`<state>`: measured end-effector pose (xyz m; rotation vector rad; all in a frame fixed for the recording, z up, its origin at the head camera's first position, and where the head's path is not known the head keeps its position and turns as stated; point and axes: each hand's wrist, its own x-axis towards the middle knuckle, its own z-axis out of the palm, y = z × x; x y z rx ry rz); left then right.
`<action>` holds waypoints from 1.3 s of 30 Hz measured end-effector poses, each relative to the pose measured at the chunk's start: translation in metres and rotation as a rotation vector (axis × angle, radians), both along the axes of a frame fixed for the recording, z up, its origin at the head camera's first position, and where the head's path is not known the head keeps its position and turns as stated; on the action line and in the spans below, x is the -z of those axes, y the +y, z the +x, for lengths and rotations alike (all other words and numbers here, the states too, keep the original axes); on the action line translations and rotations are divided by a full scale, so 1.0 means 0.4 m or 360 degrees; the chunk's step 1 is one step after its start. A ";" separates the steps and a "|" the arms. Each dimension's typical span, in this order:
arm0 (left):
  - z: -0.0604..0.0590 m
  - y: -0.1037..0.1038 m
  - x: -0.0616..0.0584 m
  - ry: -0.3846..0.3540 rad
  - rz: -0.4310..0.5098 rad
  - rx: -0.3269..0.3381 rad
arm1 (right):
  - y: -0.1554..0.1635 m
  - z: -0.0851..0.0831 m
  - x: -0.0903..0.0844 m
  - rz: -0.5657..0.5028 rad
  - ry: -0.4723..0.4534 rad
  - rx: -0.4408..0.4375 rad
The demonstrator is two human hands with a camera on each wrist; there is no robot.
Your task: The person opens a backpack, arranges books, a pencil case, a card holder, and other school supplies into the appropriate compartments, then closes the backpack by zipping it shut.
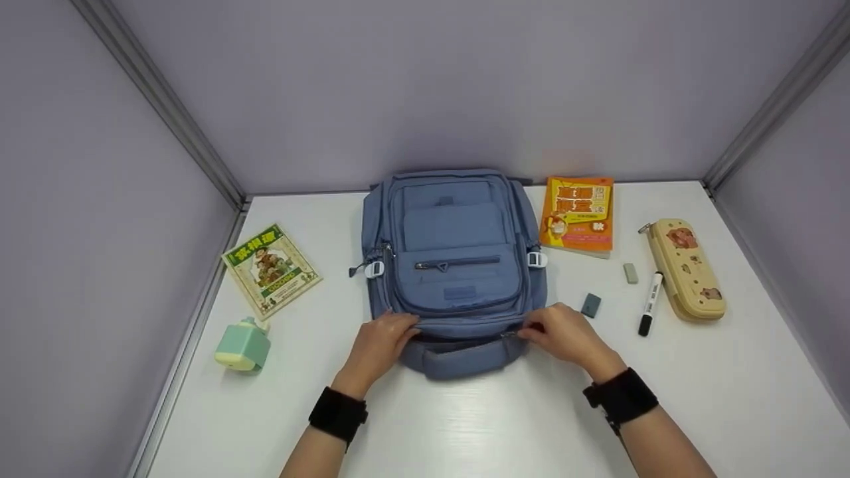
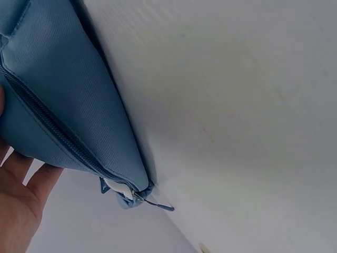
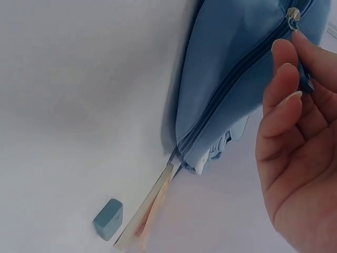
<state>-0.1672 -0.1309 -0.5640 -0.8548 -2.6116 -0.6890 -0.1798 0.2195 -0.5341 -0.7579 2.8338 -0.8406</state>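
Observation:
A blue backpack [image 1: 458, 229] lies on its back on the white table, its top handle [image 1: 465, 362] toward the person. My right hand [image 1: 564, 335] pinches the zipper pull at the near right of the bag; in the right wrist view, thumb and index finger meet just below the metal zipper slider [image 3: 293, 14]. At the near left corner my left hand [image 1: 385, 345] grips the bag's edge. Its fingers [image 2: 45, 182] lie against the fabric in the left wrist view, with the thumb mostly cut off by the frame. The main compartment's mouth is partly open between the hands.
To the left lie a green-bordered book [image 1: 272, 271] and a green and cream bottle [image 1: 244, 345]. On the right are an orange book [image 1: 578, 214], a pale eraser [image 1: 630, 273], a dark teal block [image 1: 591, 305], a marker [image 1: 651, 302] and a yellow pencil case [image 1: 687, 269].

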 end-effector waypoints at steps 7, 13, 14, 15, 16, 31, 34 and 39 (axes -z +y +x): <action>0.001 -0.001 0.003 0.0017 0.0015 0.0008 | 0.044 -0.017 0.001 0.0059 -0.0033 0.0068; 0.004 -0.002 0.004 0.0012 0.0028 0.0011 | 0.085 -0.034 0.011 0.0147 0.0065 0.0173; 0.004 -0.002 0.004 0.0014 0.0025 0.0008 | 0.091 -0.037 0.015 0.0162 0.0082 0.0188; 0.004 -0.002 0.005 0.0017 0.0023 0.0005 | 0.097 -0.040 0.017 0.0175 0.0092 0.0206; 0.005 -0.002 0.006 0.0020 0.0018 0.0002 | 0.102 -0.042 0.020 0.0194 0.0105 0.0229; 0.007 0.047 -0.023 0.0065 -0.0167 0.0069 | 0.105 -0.047 0.050 0.0211 -0.0062 0.0297; 0.002 0.075 -0.027 0.0079 -0.0234 0.0109 | 0.094 -0.048 0.055 0.0218 -0.0090 0.0283; -0.006 0.116 -0.033 0.0011 -0.0357 0.0147 | 0.081 -0.048 0.058 0.0222 -0.0078 0.0272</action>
